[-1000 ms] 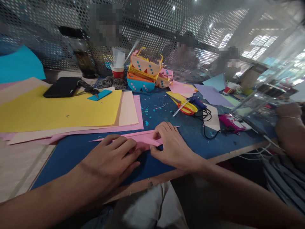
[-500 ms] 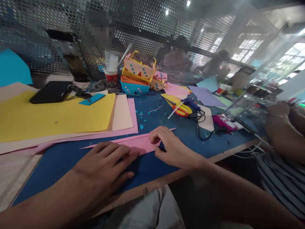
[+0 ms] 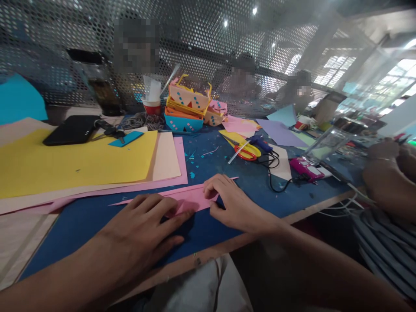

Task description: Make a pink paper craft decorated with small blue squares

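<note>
- Forefinger of the left hand [image 3: 143, 225] has advanced slightly toward the right hand [image 3: 232, 201] within the last half second; the right hand holds nearly the same position on the strip.
- Left hand state: palm down, fingers loosely spread, thumb apart; forefinger extended along the near edge.
- Right hand state: fingers curled, forefinger on the strip, thumb clear of it; no pinch.
- Workpiece: long, narrow, pink paper strip with pointed ends [image 3: 195, 198], flat beneath the hands on the blue-topped wooden counter [image 3: 199, 234]. One second ago a pink flap showed between right thumb and forefinger; that gap now shows the counter.
- Expected handling: light, moderately stiff; likely to slide if not held, and to crease or tear under rough handling.
- Hold points: press flat near mid-length; grip along the folded long edge. Avoid the thin tips, which would probably bend first.
- Beyond the strip: small blue paper scraps [image 3: 192, 175], then red-handled scissors [image 3: 248, 154]; both appear unmoved, allowing for camera shift.
</note>
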Demonstrator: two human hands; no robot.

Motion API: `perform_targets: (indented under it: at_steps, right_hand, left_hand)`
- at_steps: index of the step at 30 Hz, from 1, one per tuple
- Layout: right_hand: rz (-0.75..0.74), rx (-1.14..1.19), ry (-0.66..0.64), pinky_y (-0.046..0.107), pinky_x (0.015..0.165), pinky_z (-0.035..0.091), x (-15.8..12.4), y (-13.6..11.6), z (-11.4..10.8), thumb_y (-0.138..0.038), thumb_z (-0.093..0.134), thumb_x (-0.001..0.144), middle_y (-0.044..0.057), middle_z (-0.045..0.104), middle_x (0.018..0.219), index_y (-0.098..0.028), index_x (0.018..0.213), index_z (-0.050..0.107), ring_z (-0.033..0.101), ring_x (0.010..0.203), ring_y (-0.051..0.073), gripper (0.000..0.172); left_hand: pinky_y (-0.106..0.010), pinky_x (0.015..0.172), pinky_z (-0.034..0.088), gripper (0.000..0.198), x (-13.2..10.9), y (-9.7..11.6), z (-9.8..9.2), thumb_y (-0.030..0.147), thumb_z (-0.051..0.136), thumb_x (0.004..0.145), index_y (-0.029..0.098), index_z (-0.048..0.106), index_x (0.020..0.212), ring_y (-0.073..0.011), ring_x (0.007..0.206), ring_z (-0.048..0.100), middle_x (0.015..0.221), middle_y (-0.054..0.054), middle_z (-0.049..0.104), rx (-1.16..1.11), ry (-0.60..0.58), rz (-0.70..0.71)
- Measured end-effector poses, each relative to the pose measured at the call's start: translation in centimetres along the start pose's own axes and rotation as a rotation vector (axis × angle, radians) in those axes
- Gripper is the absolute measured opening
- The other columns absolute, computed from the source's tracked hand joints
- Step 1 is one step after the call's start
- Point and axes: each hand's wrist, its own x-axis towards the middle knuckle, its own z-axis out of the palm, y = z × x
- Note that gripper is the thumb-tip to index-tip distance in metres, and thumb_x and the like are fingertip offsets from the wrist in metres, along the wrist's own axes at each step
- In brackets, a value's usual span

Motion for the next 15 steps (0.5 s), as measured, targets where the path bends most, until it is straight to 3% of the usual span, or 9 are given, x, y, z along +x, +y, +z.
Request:
perform_targets:
  at_steps: [9, 15]
  right_hand:
    - [-0.002, 0.042, -0.005, 0.042, 0.099, 0.049, 0.0, 0.2, 0.0, -0.002, 0.055, 0.084, 0.006, 0.065, 0.115, -0.025, 0.100, 0.050, 0.060, 0.110, 0.023, 0.028]
    - [0.001, 0.050, -0.011, 0.041, 0.100, 0.049, -0.1, 0.3, -0.1, -0.001, 0.054, 0.082, 0.005, 0.066, 0.115, -0.026, 0.100, 0.050, 0.061, 0.111, 0.023, 0.031]
  left_hand:
    - [-0.048, 0.092, 0.058, 0.034, -0.6, -0.4, -1.2, 0.031, 0.054, 0.108, 0.032, 0.071, 0.138, -0.0312, 0.109, 0.069, 0.130, -0.010, 0.073, -0.098, -0.030, 0.029]
    - [-0.045, 0.100, 0.059, 0.029, -1.3, -0.5, -1.1, 0.031, 0.052, 0.112, 0.030, 0.073, 0.131, -0.0275, 0.116, 0.070, 0.130, -0.006, 0.076, -0.083, 0.024, 0.053]
